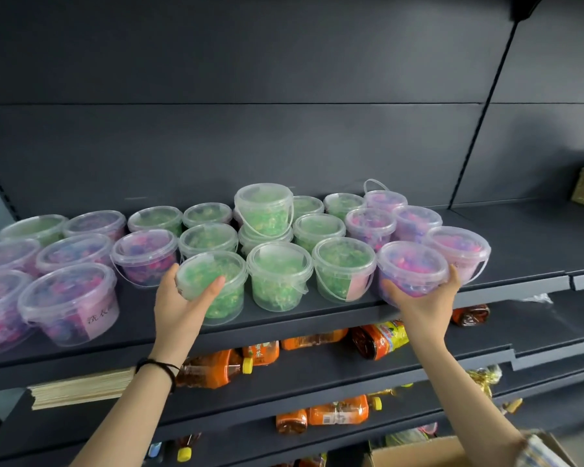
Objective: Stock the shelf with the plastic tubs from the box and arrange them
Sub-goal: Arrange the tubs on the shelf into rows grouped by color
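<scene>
Clear thin plastic, slick, probably light. Left hand (186, 294) wraps green tub (213, 286), right hand (422, 294) cups purple tub (412, 267), both at near shelf (317, 318) edge. Grip sidewalls below lid rim.

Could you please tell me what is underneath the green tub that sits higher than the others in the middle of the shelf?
The raised green tub rests on the lid of another green tub, which stands on the shelf. That lower lid is mostly covered.
</scene>
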`<state>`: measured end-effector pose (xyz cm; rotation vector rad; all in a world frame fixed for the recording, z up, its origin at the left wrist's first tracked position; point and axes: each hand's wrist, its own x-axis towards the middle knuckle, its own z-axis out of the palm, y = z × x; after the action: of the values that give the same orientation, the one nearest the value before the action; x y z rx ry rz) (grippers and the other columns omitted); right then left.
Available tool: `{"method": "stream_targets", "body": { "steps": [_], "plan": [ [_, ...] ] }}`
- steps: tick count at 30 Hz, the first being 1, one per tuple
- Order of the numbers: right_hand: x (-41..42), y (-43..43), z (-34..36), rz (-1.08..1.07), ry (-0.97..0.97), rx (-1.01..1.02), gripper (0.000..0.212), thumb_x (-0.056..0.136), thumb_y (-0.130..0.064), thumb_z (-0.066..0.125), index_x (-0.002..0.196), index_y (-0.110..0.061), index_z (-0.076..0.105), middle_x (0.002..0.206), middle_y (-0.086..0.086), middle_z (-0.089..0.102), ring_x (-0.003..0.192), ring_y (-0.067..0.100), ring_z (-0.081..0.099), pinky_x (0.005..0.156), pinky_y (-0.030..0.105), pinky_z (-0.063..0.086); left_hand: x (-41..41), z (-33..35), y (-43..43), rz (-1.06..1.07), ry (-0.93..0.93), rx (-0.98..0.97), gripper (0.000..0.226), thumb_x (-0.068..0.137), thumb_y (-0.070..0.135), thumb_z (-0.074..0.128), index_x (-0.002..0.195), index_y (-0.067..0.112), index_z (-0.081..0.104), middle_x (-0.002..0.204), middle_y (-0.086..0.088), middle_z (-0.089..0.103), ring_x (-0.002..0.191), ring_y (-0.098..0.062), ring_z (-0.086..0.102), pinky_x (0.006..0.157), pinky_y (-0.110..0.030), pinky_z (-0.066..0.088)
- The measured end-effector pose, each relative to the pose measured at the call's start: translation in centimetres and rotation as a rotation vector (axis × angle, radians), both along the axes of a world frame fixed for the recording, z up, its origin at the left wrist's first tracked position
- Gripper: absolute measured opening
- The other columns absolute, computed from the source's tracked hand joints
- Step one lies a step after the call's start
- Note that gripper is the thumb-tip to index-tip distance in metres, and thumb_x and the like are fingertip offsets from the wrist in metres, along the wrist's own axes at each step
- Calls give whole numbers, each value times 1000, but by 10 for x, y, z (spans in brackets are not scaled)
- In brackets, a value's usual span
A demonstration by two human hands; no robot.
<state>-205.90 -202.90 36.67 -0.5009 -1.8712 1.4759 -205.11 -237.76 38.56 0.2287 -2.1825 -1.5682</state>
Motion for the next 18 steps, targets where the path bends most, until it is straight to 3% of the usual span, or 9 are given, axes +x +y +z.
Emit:
{"method": "stream_targets", "body": {
  "steps": [2,5,8,10,13,16,18],
  "plan": [
    [18,-4,1,11,10,7,108,61,-30,91,145,-33,22,142,-6,43,122,14,47,95,32,41,-2,-3,-3,-10,-13,-18,99,62,77,70,139,22,41,137,2,52,128,-19,48,108,-47,40],
    [46,-15,2,30,0,15,106,60,-29,91,142,-33,24,139,-5,45,118,14,48,93,32,42,-5,-4,-7,-64,-44,-25,103,63,78,68,145,24,34,146,1,44,135,-20,41,111,-49,36],
    [73,-37,2,71,-7,2,102,61,-26,91,139,-33,26,136,-5,47,120,16,50,92,31,44,1,-1,-11,-162,-78,40,98,78,62,66,154,26,16,158,3,25,142,-12,27,117,-40,24],
    [89,-60,1,114,-9,-25,100,60,-22,91,137,-34,28,133,-6,48,118,15,50,93,31,45,10,-1,-16,-212,-41,153,88,88,42,64,155,25,9,159,3,22,137,-6,28,111,-31,26],
    [110,-102,-1,211,34,-55,99,58,-19,92,134,-36,30,132,-9,46,120,12,51,97,35,48,31,1,-32,-220,54,186,76,91,29,62,153,23,19,156,1,30,138,-11,36,108,-29,32],
    [120,-151,0,338,52,-63,102,56,-19,93,136,-37,31,129,-18,46,121,8,50,99,34,48,54,1,-48,-361,66,95,67,82,50,68,140,35,40,143,12,46,128,-1,46,106,-26,38],
    [123,-186,3,447,51,-84,105,51,-27,94,135,-41,32,126,-25,47,119,1,50,99,33,48,69,2,-59,-502,54,53,75,66,70,69,132,48,41,137,26,48,124,7,47,100,-20,42]
  ]
}}
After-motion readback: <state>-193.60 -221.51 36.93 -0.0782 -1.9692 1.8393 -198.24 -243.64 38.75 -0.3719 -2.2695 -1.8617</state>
